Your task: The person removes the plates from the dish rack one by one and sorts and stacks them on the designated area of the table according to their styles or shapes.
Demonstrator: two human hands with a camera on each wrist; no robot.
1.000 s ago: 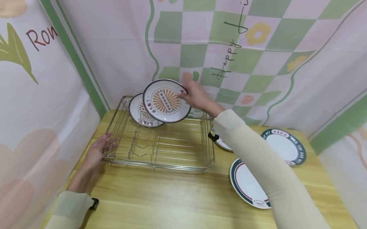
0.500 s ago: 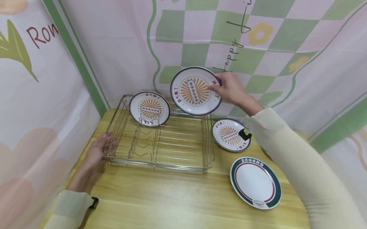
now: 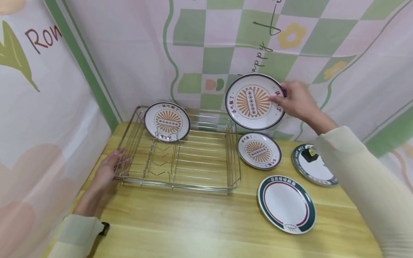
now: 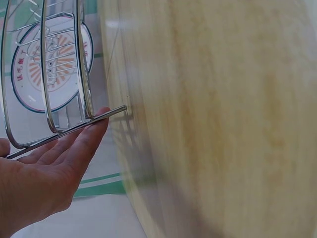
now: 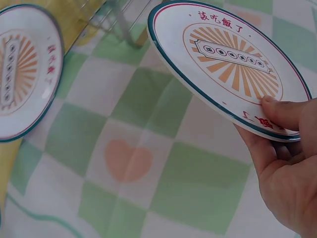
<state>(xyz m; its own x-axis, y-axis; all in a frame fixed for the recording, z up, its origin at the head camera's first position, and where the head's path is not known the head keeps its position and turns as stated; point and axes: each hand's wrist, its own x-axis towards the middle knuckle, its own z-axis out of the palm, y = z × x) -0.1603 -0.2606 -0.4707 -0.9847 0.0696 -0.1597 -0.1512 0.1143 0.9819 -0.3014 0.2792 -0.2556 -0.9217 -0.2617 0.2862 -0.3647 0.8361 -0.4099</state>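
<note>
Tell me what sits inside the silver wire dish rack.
One round white plate with an orange sunburst stands upright at the back of the silver wire dish rack. The remaining slots show only bare wire; nothing is hidden there.

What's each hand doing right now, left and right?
Left hand: open, straight fingers resting against the wire dish rack end.
Right hand: pinching the rim of the sunburst plate, held in the air.

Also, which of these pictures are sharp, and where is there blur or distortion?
Head view: evenly lit, mostly sharp, wide-angle bending at the edges, dish rack clear. Left wrist view: table soft and smeared, left hand close and large. Right wrist view: held plate sharp, its print readable; no strong glare.
</note>
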